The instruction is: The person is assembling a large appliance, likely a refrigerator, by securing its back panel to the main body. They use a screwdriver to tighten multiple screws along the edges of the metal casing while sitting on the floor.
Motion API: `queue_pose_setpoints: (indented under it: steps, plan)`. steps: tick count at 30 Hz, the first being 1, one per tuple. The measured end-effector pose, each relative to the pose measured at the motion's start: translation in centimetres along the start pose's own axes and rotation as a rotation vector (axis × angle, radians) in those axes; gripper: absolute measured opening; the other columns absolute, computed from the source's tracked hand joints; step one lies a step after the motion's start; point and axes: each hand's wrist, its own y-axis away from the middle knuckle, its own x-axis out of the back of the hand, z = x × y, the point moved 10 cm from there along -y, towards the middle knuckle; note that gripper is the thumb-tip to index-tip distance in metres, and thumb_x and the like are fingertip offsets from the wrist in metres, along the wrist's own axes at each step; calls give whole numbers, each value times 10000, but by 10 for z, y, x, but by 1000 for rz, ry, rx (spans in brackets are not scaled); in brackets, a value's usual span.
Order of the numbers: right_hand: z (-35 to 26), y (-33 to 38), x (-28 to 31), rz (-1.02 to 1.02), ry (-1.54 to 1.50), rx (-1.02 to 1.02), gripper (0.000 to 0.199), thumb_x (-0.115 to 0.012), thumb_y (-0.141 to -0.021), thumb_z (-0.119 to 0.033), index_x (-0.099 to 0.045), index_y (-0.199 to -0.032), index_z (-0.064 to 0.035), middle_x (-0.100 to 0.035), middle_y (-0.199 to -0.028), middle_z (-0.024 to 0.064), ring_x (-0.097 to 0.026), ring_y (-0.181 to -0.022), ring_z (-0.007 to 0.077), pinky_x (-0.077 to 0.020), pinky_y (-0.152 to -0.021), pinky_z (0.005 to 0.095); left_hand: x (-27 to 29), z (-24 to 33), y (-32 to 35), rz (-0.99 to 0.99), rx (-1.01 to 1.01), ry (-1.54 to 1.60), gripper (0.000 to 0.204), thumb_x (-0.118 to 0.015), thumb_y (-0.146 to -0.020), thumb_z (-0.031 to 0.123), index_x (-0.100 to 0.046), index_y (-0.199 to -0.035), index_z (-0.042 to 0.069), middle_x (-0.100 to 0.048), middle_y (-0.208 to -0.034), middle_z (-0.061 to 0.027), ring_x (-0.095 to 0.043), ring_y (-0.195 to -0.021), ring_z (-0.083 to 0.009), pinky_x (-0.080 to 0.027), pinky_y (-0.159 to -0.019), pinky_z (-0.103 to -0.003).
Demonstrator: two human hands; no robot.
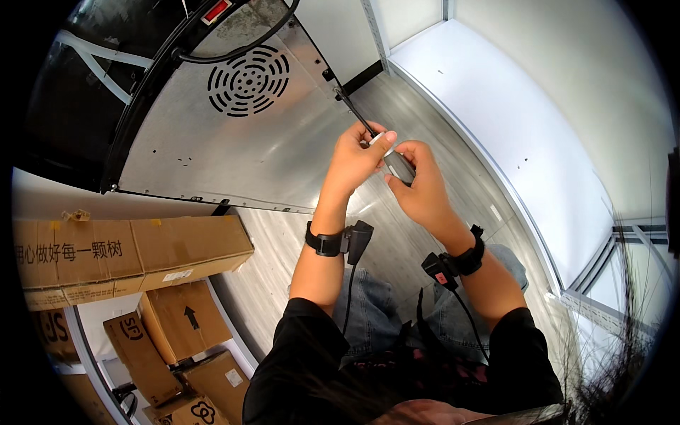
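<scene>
A screwdriver (401, 168) with a thick grey handle, a pale collar and a long dark shaft slants up and to the left. My left hand (354, 157) is closed round the collar end, its thumb lying along the top. Lower down, my right hand (426, 185) grips the grey handle between thumb and fingers. The shaft's far end reaches the right edge of a metal panel (177, 152) on a black-framed machine, near a small black fitting (328, 74). Whether the tip sits in a screw is too small to tell.
The panel has a round slotted vent (248, 81); a black cable (241, 51) and a red switch (215, 11) are above it. Cardboard boxes (185, 322) fill a rack at lower left, with a long carton (191, 244) on top. A white shelf (489, 106) borders the wood-look floor (464, 159) at right.
</scene>
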Motion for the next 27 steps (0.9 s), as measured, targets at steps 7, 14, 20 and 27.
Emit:
queue_pose_setpoints:
  steps: [7, 14, 20, 27]
  plan:
    - [29, 6, -20, -220, -342, -454, 438, -671, -790, -141, -428, -1140, -41, -535, -1025, 146, -581, -841, 246, -472, -721, 354, 6, -2, 1, -71, -9, 93, 254, -623, -874, 157, -564, -1066, 2, -568, -781, -22, -552, -612, -105, -464, -557, -229]
    - [26, 1, -12, -59, -113, -123, 434, -664, -797, -138, -421, -1138, -25, -569, -951, 114, -575, -714, 156, -456, -628, 298, 5, 5, 2, 50, -32, -82, 264, -623, -864, 123, -556, -1088, 1, -576, -801, -21, -555, -658, -103, -473, -573, -235]
    - [26, 6, -23, -172, -267, -355, 415, -646, -819, -152, -420, -1143, -25, -562, -945, 92, -561, -685, 124, -443, -545, 264, 10, -7, 0, -31, -7, 28, 269, -632, -855, 136, -555, -1080, 10, -581, -808, -22, -564, -697, -101, -473, -584, -234]
    - [41, 9, -29, -204, -488, -465, 352, -547, -872, -143, -406, -1177, -39, -565, -905, 67, -553, -687, 110, -446, -536, 248, 5, -4, 0, -53, 8, 93, 261, -615, -863, 164, -556, -1081, 33, -586, -814, -6, -569, -723, -95, -471, -608, -236]
